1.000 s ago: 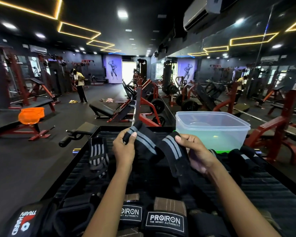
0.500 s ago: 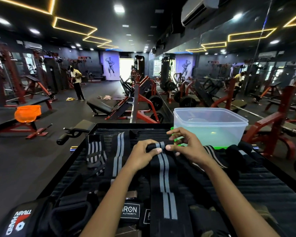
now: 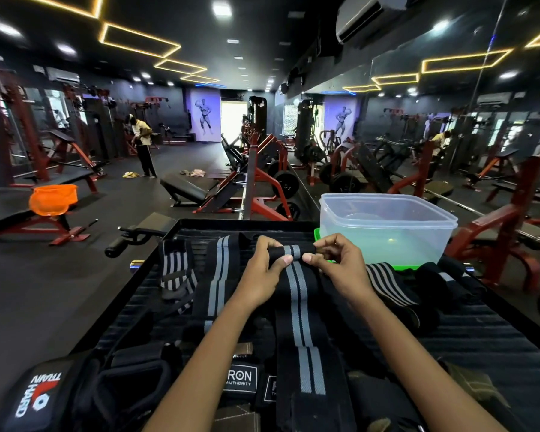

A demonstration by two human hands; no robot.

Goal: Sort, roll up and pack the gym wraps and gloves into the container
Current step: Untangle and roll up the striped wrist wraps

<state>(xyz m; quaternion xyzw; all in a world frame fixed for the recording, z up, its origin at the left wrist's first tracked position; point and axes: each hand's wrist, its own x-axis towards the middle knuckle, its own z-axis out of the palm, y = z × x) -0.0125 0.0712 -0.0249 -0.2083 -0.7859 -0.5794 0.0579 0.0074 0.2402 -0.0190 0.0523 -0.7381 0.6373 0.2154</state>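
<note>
1. Both hands pinching the rolled far end of the black wrap (image 3: 296,294) with two grey stripes: left hand (image 3: 262,275) gripping its left side, right hand (image 3: 340,269) its right.
2. Lying stretched along the black ribbed mat (image 3: 480,338), toward the camera.
3. Standing just beyond: clear container (image 3: 387,229), nothing visible inside.

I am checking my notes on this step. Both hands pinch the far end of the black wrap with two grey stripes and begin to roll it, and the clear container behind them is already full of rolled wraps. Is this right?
Not quite. The head view shows the clear container holding no wraps. The rest stands: the left hand and right hand pinch the far end of the black wrap and begin to roll it.
</note>
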